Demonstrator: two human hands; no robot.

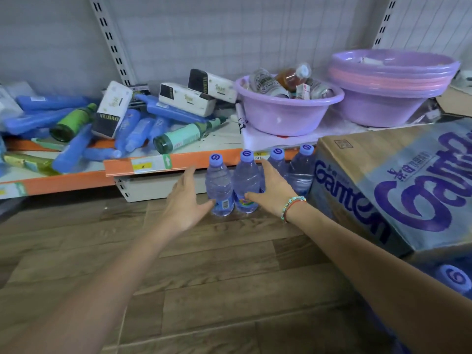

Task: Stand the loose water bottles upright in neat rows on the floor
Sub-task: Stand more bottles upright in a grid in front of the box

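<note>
Bottles (219, 185) of water stand upright on the wood-look floor (204, 272), just left of a big cardboard carton (398, 190) printed "Ganten" in purple letters. Four blue caps show, each with a white swirl mark; two bottles stand in front, two behind and nearer the carton. The left hand (184, 203) reaches in with fingers straight and spread, thumb touching the lower part of the bottle furthest from the carton. The right hand (273, 190), a beaded bracelet (291, 208) on its wrist, lies open against the second front bottle, fingers up its side, thumb across its coloured label. Neither hand is wrapped round anything. Left of the carton and above the bottles, an orange-edged shelf (158, 164) carries white packs (112, 108) reading "YUBAO", blue tubes and green bottles lying loose. Behind the carton sit lilac plastic basins (288, 111), one full of cans.
</note>
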